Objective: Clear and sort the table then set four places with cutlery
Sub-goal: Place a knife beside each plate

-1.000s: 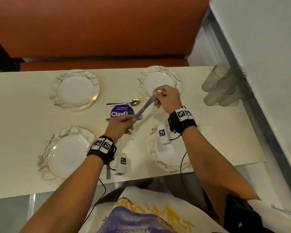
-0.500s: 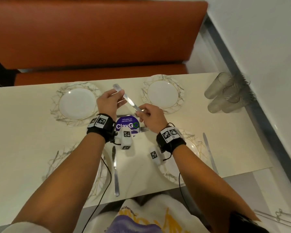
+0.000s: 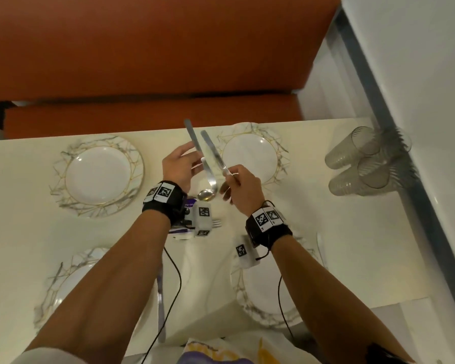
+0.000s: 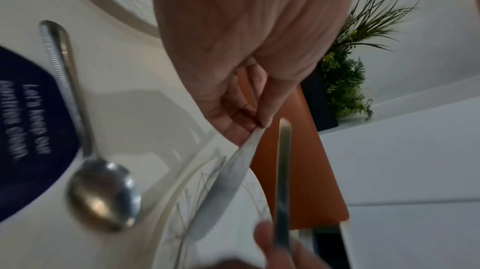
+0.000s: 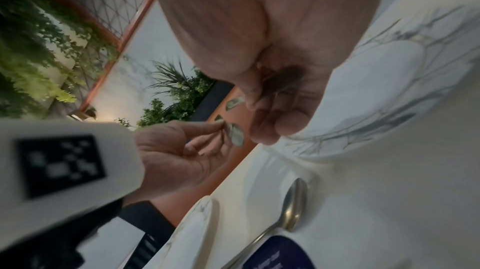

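Note:
Over the middle of the cream table (image 3: 24, 227), my left hand (image 3: 191, 158) pinches a knife (image 3: 208, 174) partway along, its serrated blade (image 4: 221, 191) pointing down toward me. My right hand (image 3: 231, 178) pinches the lower end of a second knife (image 3: 213, 151), which slants up beside the first. The two knives are close but apart. A spoon (image 3: 206, 195) lies on the table under them, and fork tines (image 3: 216, 223) show by my left wrist. Four marbled plates sit at far left (image 3: 101, 177), far right (image 3: 250, 156), near left (image 3: 63, 279) and near right (image 3: 260, 303).
One table knife (image 3: 161, 298) lies right of the near left plate, another (image 3: 321, 248) right of the near right plate. Stacked clear cups (image 3: 365, 164) lie on their sides at the right edge by the wall. A purple sticker (image 4: 28, 129) is under my left wrist. An orange bench (image 3: 142, 61) runs behind.
Half a second ago both hands held the cutlery together over the sticker. Now each hand has its own knife, lifted a little toward the far edge.

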Tool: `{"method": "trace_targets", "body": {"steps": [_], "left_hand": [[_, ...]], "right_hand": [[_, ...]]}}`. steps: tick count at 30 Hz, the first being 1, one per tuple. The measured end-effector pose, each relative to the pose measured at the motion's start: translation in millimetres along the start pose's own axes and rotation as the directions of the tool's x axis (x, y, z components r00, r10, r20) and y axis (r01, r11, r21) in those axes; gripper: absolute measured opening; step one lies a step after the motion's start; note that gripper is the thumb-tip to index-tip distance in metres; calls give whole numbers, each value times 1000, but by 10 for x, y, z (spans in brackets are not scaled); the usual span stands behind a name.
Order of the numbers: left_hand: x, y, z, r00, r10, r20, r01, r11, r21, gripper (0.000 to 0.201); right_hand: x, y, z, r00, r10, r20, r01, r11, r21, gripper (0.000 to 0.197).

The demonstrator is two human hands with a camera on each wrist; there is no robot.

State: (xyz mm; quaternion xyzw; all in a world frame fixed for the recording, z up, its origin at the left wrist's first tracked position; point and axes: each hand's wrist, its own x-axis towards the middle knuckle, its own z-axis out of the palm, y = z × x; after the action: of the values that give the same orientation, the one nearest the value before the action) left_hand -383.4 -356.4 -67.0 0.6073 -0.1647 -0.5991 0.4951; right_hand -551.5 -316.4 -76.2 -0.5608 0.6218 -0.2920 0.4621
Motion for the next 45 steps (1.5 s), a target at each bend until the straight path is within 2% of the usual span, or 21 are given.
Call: {"method": "trace_targets", "body": {"steps": [5,10,16,18,23,28,30,31,33,34,36,39,45], "left_hand": [[551,-11,19,994,-11,-110,37,971,237,24],[910,-100,93,979,16,-202,89,863,498,20],[1026,-232,154,981,72,-182,53,798,600,11],[1052,-284,176,979,97,-179,36,783,621,14],[1023,-421,160,969,203,-141,-36,683,730,9],[964,-438,131,962,254,-100,-92,646,757,8],[922,-446,89,951,305,-50,-137,562,816,17],[906,-466,55,938,348,-6,-173,481,859,22],[869,-525,-25,904,413,110,-232,256,938,34],[853,-550,-64,892,421,165,-248,150,957,40],[832,-561,-118,889,393,235,-261,12,965,47],[818,-554,-151,884,384,268,-269,-54,962,45],[748,-573,-144,892,378,246,-250,-40,967,45]], "right_hand": [[52,329,-261,995,85,-57,-81,994,70,13],[41,509,-439,988,123,-91,-118,991,56,14],[60,592,-511,988,99,-120,-94,994,51,14],[68,607,-514,987,103,-125,-96,994,60,14],[60,584,-511,986,117,-122,-111,992,59,14],[40,569,-503,985,119,-122,-115,993,39,14],[29,562,-501,985,121,-126,-118,992,37,14],[23,560,-499,985,120,-127,-116,993,35,14],[9,567,-491,986,114,-123,-111,993,30,14],[2,573,-486,987,110,-121,-108,994,23,14],[-5,582,-475,987,106,-121,-105,994,15,14],[-15,587,-458,987,105,-120,-104,995,15,14],[-51,583,-438,989,88,-120,-87,996,10,15]]}}
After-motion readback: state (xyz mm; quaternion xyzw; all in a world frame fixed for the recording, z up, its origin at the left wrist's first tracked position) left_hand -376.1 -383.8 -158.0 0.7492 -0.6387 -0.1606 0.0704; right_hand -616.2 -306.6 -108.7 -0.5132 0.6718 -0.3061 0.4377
